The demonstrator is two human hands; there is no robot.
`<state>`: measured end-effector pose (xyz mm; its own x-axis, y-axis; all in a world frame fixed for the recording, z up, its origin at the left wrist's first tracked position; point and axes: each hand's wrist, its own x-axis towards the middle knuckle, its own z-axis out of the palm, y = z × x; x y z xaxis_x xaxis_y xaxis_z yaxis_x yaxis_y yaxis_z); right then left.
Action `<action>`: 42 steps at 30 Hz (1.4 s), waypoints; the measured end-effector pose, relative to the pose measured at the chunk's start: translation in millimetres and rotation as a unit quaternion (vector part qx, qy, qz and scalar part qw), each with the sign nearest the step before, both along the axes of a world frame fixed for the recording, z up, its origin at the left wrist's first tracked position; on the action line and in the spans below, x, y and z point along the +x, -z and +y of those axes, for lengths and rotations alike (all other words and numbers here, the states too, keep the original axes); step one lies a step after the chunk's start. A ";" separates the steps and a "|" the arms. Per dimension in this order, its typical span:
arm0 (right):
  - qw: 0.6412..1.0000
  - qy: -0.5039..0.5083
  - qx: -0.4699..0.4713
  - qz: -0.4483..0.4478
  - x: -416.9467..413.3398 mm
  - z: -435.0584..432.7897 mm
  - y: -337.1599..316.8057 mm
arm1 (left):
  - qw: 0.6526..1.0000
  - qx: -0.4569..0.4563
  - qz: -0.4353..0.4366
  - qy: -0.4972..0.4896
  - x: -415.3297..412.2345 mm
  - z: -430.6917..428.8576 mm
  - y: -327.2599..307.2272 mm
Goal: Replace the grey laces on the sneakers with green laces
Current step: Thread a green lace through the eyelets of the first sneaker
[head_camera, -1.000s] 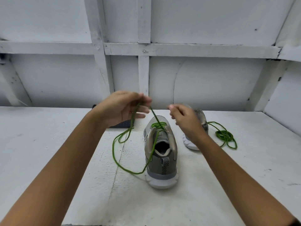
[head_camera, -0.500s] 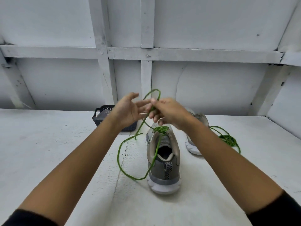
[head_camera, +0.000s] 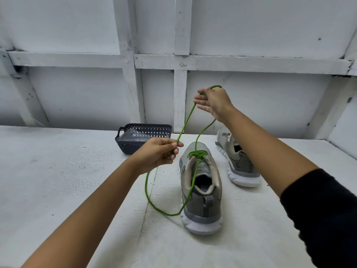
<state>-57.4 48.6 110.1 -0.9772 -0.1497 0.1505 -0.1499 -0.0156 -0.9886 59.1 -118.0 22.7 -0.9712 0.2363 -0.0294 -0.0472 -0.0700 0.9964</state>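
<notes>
Green lace (head_camera: 187, 120): matt woven cord. Near sneaker (head_camera: 201, 188): grey mesh cloth, white rubbery sole. Basket (head_camera: 143, 138): dark perforated plastic. Table (head_camera: 58, 180): white, rough, matt.

near sneaker (head_camera: 201, 190): grey, white sole, upright, heel toward me. green lace (head_camera: 184, 126): bunched at its front eyelets, one strand stretched up between left hand (head_camera: 158, 153) and right hand (head_camera: 212, 102), slack looping beside the sole. second sneaker (head_camera: 239, 161): grey, behind-right.

Setting: bare workshop or storage-type space, exact kind unclear. White-painted panel wall (head_camera: 77, 97) with exposed timber battens (head_camera: 241, 62) at 12 o'clock. Rough white-painted desk (head_camera: 58, 180). Dark plastic basket (head_camera: 131, 147) at 11 o'clock.
</notes>
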 end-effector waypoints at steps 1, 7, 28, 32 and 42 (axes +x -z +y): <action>1.000 0.004 0.005 0.008 -1.8 -0.7 0.8 | 1.000 0.005 -0.006 0.009 1.1 -1.7 -0.8; 0.979 -0.164 0.118 -0.003 8.3 -6.0 14.8 | 0.994 0.099 -0.055 -0.010 6.1 -4.8 -2.9; 0.958 -0.041 0.227 -0.169 56.2 16.2 104.9 | 0.956 -0.013 0.057 -0.286 -11.5 46.3 48.3; 0.964 -0.028 0.200 -0.174 54.8 13.2 111.7 | 0.955 -0.031 0.074 -0.284 -11.4 50.2 55.5; 0.966 -0.037 0.177 -0.185 51.6 16.1 120.7 | 0.951 -0.050 0.102 -0.286 -13.1 55.5 59.2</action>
<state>-5.9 64.7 -10.6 -0.9392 -0.1990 -0.2798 0.2030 0.3354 -0.9199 46.0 -62.5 -36.5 -0.9278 -0.3268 0.1798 0.1657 0.0705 0.9836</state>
